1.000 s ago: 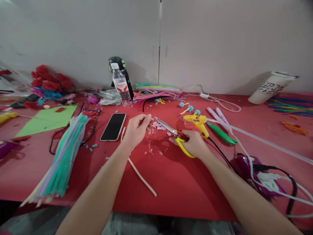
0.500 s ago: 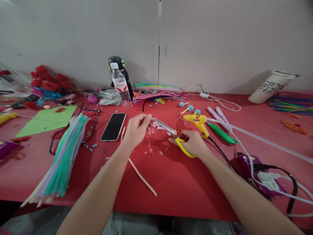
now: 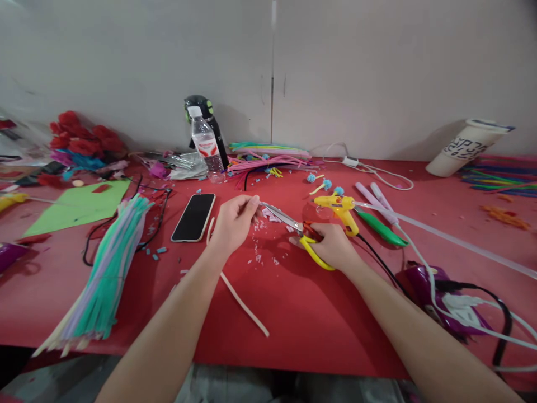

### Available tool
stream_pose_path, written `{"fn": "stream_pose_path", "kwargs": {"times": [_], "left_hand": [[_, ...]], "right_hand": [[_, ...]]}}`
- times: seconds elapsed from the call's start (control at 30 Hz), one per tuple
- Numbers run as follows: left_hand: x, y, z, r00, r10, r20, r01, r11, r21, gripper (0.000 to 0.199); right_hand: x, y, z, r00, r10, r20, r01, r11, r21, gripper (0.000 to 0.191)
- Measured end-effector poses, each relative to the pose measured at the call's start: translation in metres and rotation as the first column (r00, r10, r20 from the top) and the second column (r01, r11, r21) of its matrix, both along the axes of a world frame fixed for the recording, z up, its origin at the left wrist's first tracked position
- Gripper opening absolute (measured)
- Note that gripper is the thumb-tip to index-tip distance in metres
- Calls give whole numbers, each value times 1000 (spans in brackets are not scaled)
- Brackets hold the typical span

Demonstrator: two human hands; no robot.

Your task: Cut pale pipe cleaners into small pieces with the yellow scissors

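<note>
My right hand [image 3: 325, 243] is closed round the yellow handles of a pair of scissors [image 3: 284, 217], whose blades point left towards my other hand. The tips reach the fingertips of my left hand [image 3: 237, 218], which are pinched together; whatever lies between them is too small to make out. Below my left hand and forearm, a cream pipe cleaner [image 3: 243, 305] lies on the red table [image 3: 302, 330]. Small pink clippings [image 3: 272, 215] are scattered under the blades.
A phone [image 3: 193, 218] and a bundle of green and lilac pipe cleaners [image 3: 104, 274] lie at left. A bottle [image 3: 206, 146] stands behind. Right are a yellow glue gun [image 3: 342, 210], a green tool [image 3: 384, 228], cables, a purple device [image 3: 423, 285] and a leaning cup [image 3: 465, 148].
</note>
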State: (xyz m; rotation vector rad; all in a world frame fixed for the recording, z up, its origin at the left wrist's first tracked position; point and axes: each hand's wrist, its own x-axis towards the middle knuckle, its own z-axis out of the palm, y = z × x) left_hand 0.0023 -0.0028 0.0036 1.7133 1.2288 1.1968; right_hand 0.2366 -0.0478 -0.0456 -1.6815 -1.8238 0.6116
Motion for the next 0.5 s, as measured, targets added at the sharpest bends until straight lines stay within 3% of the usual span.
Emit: {"fn": "stream_pose_path", "kwargs": {"times": [0.5], "left_hand": [[0, 1, -1, 998, 70, -6, -70, 998, 3, 34]], "right_hand": [[1, 1, -3, 1000, -11, 5, 11, 1000, 19, 55]]}}
